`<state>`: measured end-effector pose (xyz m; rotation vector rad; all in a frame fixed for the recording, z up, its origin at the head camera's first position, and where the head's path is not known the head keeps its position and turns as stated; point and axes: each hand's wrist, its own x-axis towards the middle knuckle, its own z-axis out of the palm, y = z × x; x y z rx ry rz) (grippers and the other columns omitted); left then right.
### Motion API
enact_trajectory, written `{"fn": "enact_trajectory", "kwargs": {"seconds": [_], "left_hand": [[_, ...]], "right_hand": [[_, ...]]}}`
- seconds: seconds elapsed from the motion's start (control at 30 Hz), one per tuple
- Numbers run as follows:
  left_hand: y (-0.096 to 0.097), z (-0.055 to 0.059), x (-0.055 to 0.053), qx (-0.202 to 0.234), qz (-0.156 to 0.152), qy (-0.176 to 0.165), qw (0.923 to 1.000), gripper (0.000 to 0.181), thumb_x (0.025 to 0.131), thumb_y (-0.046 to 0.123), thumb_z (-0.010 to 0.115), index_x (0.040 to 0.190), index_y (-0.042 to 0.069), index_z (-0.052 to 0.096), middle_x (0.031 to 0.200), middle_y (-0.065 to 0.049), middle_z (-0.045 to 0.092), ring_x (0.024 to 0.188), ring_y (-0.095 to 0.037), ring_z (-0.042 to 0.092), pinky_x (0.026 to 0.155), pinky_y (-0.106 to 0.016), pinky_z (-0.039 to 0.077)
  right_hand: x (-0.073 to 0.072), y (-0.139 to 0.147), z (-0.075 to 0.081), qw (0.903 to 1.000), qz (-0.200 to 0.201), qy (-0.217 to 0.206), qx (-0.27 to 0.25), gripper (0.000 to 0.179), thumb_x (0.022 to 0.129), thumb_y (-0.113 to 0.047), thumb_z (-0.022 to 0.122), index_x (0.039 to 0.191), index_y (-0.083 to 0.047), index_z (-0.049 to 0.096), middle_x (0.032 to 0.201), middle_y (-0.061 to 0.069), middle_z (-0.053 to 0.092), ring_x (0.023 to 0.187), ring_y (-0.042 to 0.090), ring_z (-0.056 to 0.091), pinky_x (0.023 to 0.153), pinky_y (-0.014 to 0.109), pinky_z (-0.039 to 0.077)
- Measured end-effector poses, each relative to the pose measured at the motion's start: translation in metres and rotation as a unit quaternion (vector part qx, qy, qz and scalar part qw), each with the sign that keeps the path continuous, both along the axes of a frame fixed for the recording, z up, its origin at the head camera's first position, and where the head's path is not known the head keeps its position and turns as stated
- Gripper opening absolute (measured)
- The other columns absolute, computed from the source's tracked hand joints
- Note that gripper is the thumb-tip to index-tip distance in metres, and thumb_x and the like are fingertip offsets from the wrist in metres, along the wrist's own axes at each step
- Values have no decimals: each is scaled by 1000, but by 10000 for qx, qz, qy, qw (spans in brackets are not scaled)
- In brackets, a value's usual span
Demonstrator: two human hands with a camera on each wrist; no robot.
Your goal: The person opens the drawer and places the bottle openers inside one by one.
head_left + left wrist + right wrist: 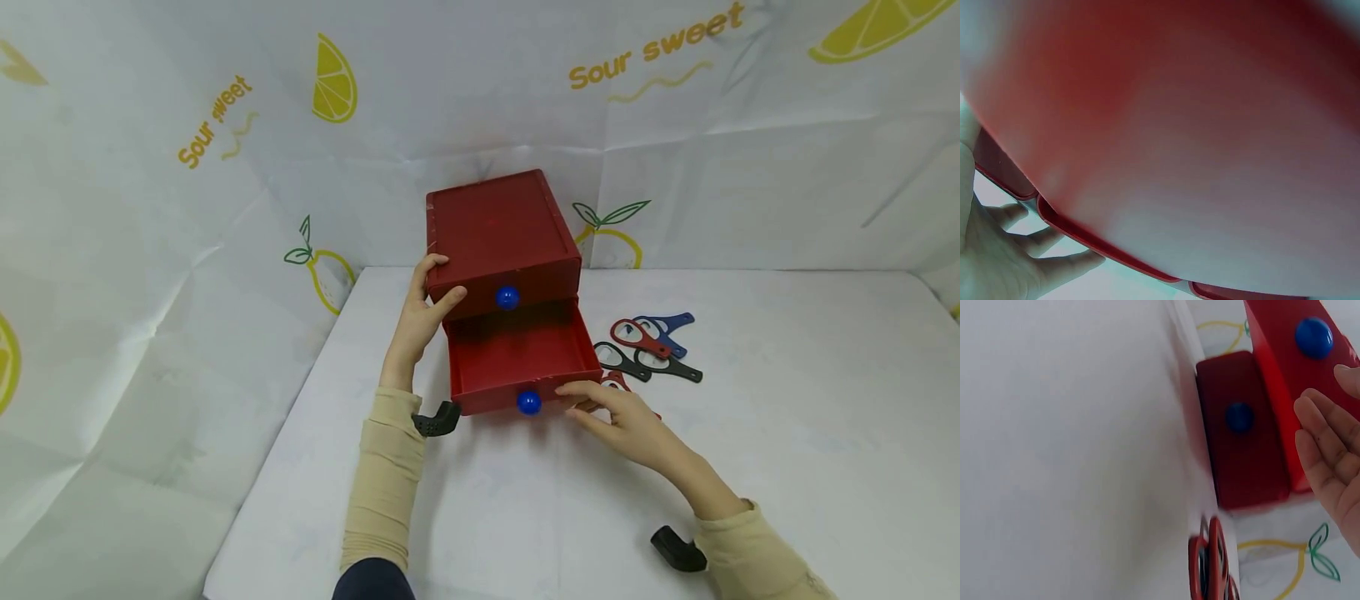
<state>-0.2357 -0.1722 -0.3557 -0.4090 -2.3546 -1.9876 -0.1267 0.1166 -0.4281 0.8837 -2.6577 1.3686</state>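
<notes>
A red drawer box (pixel 498 221) with blue round knobs stands at the back of the table. Its pulled-out drawer (pixel 517 358) shows a red floor, and the drawer above it is closed. In the right wrist view, a lower closed drawer (pixel 1241 462) sits below the pulled-out one. My left hand (pixel 420 321) rests against the box's front left corner, thumb on the front and fingers spread along the side. At the right end of the drawer's front is my right hand (pixel 618 421), fingers loosely bent beside the blue knob (pixel 528 402), holding nothing.
To the right of the box lie several flat ring-shaped pieces with short handles, among them a red one (pixel 637 336), a blue one (pixel 678 321) and a black one (pixel 675 368). A white lemon-print sheet (pixel 465 92) hangs behind the white table (pixel 787 400).
</notes>
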Motion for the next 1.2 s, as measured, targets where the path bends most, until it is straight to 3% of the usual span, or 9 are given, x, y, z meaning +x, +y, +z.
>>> {"fn": "enact_trajectory", "kwargs": {"seconds": [0.13, 0.23, 0.43, 0.53, 0.7, 0.8, 1.03, 1.2], "left_hand": [[0, 1, 1, -6, 16, -17, 10000, 48, 90, 15, 60, 131, 19, 35, 143, -13, 37, 126, -28, 35, 98, -44, 39], [1, 2, 1, -9, 23, -48, 10000, 48, 91, 13, 59, 131, 18, 34, 142, -14, 37, 126, -27, 35, 99, -44, 39], [1, 0, 0, 31, 12, 20, 10000, 47, 91, 14, 60, 131, 20, 35, 143, -14, 37, 126, -27, 34, 100, -46, 38], [-1, -6, -4, 58, 17, 27, 10000, 47, 90, 17, 61, 130, 23, 36, 143, -12, 37, 127, -28, 33, 100, -46, 37], [-3, -18, -13, 66, 72, 32, 9999, 47, 90, 20, 61, 129, 29, 37, 142, -8, 38, 127, -25, 34, 99, -46, 38], [-3, -20, -14, 45, 88, 92, 9999, 47, 89, 23, 63, 129, 30, 37, 141, -7, 39, 125, -25, 35, 98, -46, 39], [2, 2, 2, -20, 60, -47, 10000, 49, 92, 13, 58, 133, 18, 33, 144, -12, 36, 128, -28, 33, 101, -47, 38], [2, 0, 1, -36, 88, -88, 9999, 49, 92, 13, 58, 134, 19, 32, 146, -11, 35, 128, -26, 33, 102, -46, 37]], "right_hand": [[-3, 18, -6, 9995, -210, 198, 85, 22, 87, -9, 64, 106, -20, 65, 98, -3, 69, 84, -1, 60, 69, 18, 51], [-5, 32, -10, 9985, -427, 98, 333, 18, 86, -9, 65, 102, -16, 66, 98, 0, 69, 83, 2, 62, 71, 21, 54], [-10, 52, -14, 9849, -1125, -360, 1264, 24, 86, -16, 66, 107, -7, 64, 104, 10, 66, 95, 27, 61, 83, 47, 50], [-11, 58, -18, 9779, -1410, -493, 1462, 30, 83, -17, 67, 109, -2, 63, 108, 19, 63, 98, 35, 59, 82, 52, 48], [-10, 65, -26, 9698, -1597, -598, 1742, 37, 79, -17, 71, 109, 2, 61, 103, 23, 60, 91, 34, 57, 77, 50, 48], [-10, 66, -29, 9685, -1582, -689, 1795, 38, 78, -16, 71, 109, 3, 61, 99, 22, 60, 90, 34, 57, 76, 49, 47], [-11, 65, -29, 9657, -1532, -1044, 1821, 30, 80, -15, 69, 106, -1, 62, 86, 9, 58, 77, 19, 52, 67, 33, 44], [-11, 66, -32, 9663, -1514, -1033, 1806, 28, 81, -14, 68, 105, -1, 63, 80, 4, 57, 74, 16, 49, 65, 30, 42]]}}
